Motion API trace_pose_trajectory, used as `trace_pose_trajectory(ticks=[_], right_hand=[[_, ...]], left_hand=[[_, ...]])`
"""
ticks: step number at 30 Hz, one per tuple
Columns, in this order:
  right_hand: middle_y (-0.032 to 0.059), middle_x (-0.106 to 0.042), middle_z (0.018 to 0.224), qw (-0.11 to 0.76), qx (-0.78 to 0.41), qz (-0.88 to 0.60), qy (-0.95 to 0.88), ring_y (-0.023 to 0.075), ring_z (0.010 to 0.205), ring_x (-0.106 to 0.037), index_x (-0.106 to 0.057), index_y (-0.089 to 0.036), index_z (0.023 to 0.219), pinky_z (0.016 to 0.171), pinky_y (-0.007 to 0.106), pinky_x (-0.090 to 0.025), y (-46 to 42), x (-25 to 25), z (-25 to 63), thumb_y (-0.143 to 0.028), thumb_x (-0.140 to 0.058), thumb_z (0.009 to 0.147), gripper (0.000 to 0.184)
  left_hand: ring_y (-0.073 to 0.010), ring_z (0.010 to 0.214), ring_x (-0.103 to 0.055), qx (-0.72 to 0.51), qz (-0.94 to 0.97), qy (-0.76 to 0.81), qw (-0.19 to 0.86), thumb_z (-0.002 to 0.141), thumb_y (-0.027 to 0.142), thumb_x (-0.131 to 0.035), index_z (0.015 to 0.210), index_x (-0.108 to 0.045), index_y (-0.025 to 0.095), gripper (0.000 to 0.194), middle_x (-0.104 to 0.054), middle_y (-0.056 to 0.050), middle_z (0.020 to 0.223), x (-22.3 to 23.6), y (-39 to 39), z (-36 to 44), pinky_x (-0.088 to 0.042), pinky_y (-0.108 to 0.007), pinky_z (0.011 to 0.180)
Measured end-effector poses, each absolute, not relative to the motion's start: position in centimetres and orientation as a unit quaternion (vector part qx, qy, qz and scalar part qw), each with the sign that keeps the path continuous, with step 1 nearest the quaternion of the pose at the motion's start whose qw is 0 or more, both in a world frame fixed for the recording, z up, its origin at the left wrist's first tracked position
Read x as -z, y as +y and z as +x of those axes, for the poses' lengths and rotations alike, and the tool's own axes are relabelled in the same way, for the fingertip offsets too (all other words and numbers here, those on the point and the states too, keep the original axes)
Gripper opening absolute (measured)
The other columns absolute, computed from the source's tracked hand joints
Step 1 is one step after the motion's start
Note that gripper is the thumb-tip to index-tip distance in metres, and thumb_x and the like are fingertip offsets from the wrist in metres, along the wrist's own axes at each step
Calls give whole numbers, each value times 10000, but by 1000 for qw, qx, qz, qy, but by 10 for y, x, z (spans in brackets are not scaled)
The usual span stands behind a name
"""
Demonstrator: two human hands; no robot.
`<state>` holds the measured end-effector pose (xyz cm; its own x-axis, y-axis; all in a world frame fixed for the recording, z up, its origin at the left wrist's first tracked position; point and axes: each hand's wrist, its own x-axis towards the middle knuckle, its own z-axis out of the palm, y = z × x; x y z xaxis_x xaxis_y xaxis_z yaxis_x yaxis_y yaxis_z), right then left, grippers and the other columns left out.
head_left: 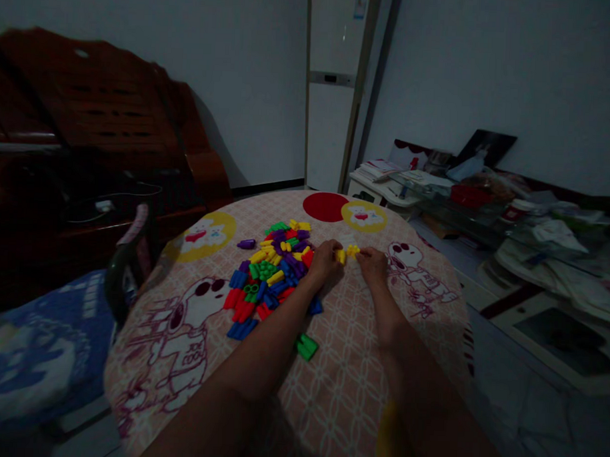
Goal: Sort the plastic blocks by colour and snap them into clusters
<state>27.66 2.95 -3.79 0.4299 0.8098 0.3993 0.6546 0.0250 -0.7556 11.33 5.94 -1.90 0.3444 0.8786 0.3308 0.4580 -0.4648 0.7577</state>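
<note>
The fingers of the left hand (pixel 326 261) are drawn in narrow on the left yellow block (pixel 341 256), which pokes out on their right; those of the right hand (pixel 374 265) pinch the right yellow block (pixel 353 250) by its right edge. The two blocks sit side by side between the hands, very near each other, the left one slightly closer to the person; whether they touch is too small and dim to tell. The left block's long axis seems to run away from the person, while the right one shows as a knobbly cluster whose axis I cannot make out. The sides that face each other look free of fingers.

Just left of the left hand the pile (pixel 269 271) spreads over the surface (pixel 339 383), its pieces pointing many ways. That hand is much the nearer to it; the right is well apart. A purple block (pixel 246 244) lies off the pile's left side, and a green block (pixel 307 346) lies aslant near the left forearm, towards the person
</note>
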Motion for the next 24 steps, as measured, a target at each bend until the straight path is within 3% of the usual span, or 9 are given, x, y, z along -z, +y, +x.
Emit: trace_pose_trajectory(ticks=[8, 14, 18, 24], right_hand=[[52, -763, 777, 500, -105, -694, -508, 223, 779, -696, -757, -199, 781, 748, 321, -547, 29, 36, 276, -283, -630, 698, 173], [51, -763, 795, 492, -127, -698, -505, 220, 750, -691, -774, -189, 876, 740, 321, -545, 31, 35, 277, -251, -655, 658, 256], [30, -752, 775, 478, -118, -686, -537, 203, 729, -671, -777, -193, 859, 730, 307, -535, 31, 34, 277, -242, -632, 663, 248], [32, -754, 767, 487, -132, -680, -532, 199, 722, -672, -772, -186, 842, 713, 298, -540, 28, 33, 276, -233, -613, 660, 247]], left_hand=[[-168, 906, -605, -392, 789, 398, 256, 708, 59, -681, 1016, -621, 185, 337, -596, -65, 1080, 26, 56, 121, -545, -313, 826], [-200, 994, -601, -385, 792, 409, 238, 744, 70, -665, 974, -631, 191, 262, -615, -76, 1074, 26, 57, 120, -522, -329, 873], [-195, 881, -611, -352, 801, 427, 229, 788, 118, -639, 1017, -612, 204, 246, -643, -48, 964, 22, 54, 118, -510, -342, 841], [-200, 950, -614, -362, 809, 414, 209, 802, 159, -647, 1113, -622, 190, 314, -629, -83, 1059, 19, 53, 116, -506, -329, 862]])
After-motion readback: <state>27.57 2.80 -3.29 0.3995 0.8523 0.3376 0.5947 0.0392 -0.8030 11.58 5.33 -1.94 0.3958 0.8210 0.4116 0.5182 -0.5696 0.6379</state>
